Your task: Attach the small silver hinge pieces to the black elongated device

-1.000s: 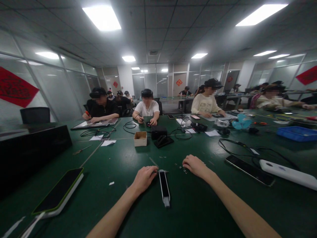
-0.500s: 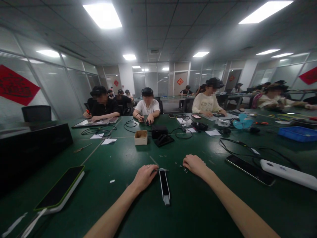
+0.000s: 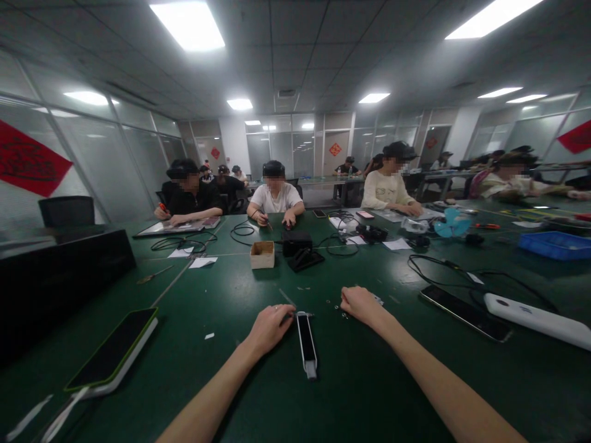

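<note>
On the green table before me lies a slim device (image 3: 306, 341) with a black face, pale edges and a grey tab at its near end. My left hand (image 3: 272, 326) is closed at the far end of this device, fingertips against a small crosswise metal part there. What the fingertips cover is hidden. To the right, my right hand (image 3: 362, 304) rests on the table with its fingers curled and pressed together. Several tiny metal rings (image 3: 344, 315) lie beside its fingertips. Whatever those fingers hold cannot be made out. A small pale piece shows behind the right hand.
A small open box (image 3: 262, 255) and a black stand (image 3: 305, 260) are ahead. At left lies a green-edged phone (image 3: 113, 349); at right are a dark phone (image 3: 464, 312), a white case (image 3: 538, 320), cables and a blue tray (image 3: 556, 245). Several people sit across the table.
My hands stay almost in place; the right one has turned slightly, and a pale piece shows more behind it. Across the table, a person's hand has shifted right.
</note>
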Motion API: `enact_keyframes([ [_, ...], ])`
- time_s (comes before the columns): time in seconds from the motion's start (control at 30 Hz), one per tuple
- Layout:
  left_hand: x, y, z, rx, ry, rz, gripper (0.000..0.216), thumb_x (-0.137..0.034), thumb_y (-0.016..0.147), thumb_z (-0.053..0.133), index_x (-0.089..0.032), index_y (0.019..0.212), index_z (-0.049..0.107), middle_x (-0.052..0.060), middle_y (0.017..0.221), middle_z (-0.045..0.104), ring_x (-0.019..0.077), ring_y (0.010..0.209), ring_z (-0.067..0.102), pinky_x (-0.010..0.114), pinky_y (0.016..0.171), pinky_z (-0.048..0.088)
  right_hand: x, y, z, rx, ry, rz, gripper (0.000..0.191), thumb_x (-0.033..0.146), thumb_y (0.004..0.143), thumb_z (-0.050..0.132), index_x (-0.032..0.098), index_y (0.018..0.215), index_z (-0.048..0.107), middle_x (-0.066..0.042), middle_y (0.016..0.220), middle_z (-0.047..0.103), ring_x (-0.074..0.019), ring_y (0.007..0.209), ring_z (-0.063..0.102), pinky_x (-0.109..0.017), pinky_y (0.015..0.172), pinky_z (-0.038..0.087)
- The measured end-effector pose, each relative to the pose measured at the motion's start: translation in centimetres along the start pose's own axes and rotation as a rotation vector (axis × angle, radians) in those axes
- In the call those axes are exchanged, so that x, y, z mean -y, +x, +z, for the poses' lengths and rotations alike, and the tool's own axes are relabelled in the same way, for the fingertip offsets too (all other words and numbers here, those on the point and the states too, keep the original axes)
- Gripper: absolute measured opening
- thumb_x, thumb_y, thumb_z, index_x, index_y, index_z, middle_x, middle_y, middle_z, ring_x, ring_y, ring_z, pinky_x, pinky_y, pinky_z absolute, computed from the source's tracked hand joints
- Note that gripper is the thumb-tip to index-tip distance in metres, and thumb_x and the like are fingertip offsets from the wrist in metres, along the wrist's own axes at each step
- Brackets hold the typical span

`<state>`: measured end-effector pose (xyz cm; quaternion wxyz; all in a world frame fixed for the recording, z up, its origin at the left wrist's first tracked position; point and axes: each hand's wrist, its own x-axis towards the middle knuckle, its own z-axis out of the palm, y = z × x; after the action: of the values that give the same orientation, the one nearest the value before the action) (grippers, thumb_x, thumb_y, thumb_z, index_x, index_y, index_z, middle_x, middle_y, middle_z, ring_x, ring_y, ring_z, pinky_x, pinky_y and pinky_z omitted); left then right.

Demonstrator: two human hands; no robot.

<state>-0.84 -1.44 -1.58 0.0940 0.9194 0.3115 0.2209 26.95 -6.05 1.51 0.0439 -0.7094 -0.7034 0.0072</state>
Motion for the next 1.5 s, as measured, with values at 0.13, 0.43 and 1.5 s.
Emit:
enact_keyframes([
  [0.13,-0.3,-0.1,-0.2,-0.001,0.005,-0.003,0.022,-0.022,0.089,0.05,-0.023,0.111,0.054,0.001,0.099,0.065,0.0162,0.087,0.061,0.03,0.081,0.047,0.0,-0.4,-0.1,-0.028,0.04,-0.045,0.023,0.012,0.083,0.046,0.015,0.103,0.057,-0.011,0.092,0.067,-0.0191,0.083,0.063,-0.024,0.069,0.042],
  [0.43,-1.5,-0.2,-1.0,-0.115,0.082,-0.031,0.022,-0.019,0.082,0.048,-0.018,0.102,0.056,0.005,0.097,0.065,0.0205,0.086,0.06,0.035,0.077,0.043,1.7,-1.3,0.5,-0.224,0.24,-0.19,0.021,0.012,0.085,0.045,0.014,0.102,0.056,-0.008,0.09,0.061,-0.018,0.083,0.058,-0.029,0.075,0.046],
  [1.5,-3.6,-0.5,-0.7,-0.232,-0.021,0.218,0.02,-0.029,0.093,0.043,-0.02,0.097,0.06,0.006,0.09,0.068,0.0176,0.081,0.062,0.032,0.073,0.043,8.5,-3.1,2.2,-0.054,1.491,-0.172,0.04,0.048,0.067,0.072,0.021,0.075,0.044,0.004,0.07,0.054,-0.0142,0.067,0.056,-0.03,0.066,0.047],
])
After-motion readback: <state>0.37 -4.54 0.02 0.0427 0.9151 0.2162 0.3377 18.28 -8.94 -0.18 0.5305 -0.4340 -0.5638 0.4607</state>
